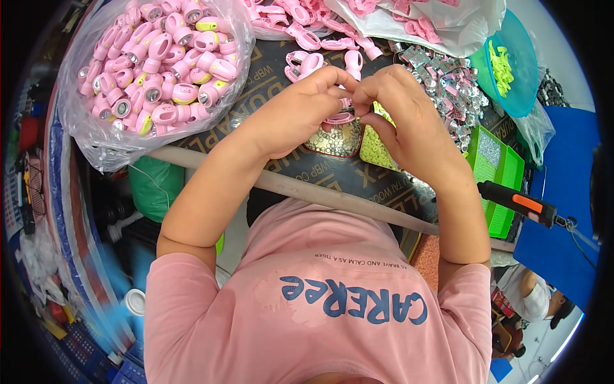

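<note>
Both hands meet over the far side of the dark table. In my left hand (307, 109), the fingers are curled round a pink flashlight shell (341, 114) with a dark and silvery inside. My right hand (400, 102) pinches close against that same shell; whatever its fingertips hold is too small or hidden to name. Just below the hands stand a tray of small silvery round parts (334, 142) and a tray of yellow-green small parts (376, 148). Loose pink shell pieces (309, 64) lie beyond my left fingers.
A clear bag of pink flashlights (160, 70) stands at left. Silvery metal parts (448, 93) are heaped at right, by a teal bowl (521, 70) and green trays (502, 173). A black-and-orange electric screwdriver (521, 203) hangs near my right forearm. Another person (527, 294) is at far right.
</note>
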`<state>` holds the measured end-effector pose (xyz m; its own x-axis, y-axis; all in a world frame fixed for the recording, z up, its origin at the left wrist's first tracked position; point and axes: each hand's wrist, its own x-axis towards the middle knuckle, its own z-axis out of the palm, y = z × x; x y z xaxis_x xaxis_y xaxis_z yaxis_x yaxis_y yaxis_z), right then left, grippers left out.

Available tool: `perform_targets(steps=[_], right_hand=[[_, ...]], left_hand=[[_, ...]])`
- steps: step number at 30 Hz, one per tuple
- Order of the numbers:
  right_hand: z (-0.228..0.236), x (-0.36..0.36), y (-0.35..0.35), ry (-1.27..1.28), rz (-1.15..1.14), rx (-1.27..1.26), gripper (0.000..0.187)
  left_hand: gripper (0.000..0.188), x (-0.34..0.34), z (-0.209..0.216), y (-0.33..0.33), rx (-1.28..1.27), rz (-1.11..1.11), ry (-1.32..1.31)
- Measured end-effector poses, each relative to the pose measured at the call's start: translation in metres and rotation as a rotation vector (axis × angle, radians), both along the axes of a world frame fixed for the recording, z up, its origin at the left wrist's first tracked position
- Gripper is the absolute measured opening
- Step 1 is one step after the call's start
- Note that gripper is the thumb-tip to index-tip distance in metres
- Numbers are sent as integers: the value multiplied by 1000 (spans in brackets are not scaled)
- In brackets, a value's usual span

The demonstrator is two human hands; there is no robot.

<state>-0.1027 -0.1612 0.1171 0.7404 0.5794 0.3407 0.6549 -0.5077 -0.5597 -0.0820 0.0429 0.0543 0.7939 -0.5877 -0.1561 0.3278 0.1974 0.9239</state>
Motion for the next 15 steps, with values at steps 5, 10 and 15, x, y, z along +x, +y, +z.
perform_targets(steps=[5,10,15], right_hand=[[0,4,3,-10,40,-77,30],[1,6,7,-71,74,-100,28],[1,5,12,-184,58,-84,28]], left_hand=[[28,4,-3,3,50,-37,-42],[26,7,5,6,59,-93,46],[26,10,7,11,-29,-85,157]])
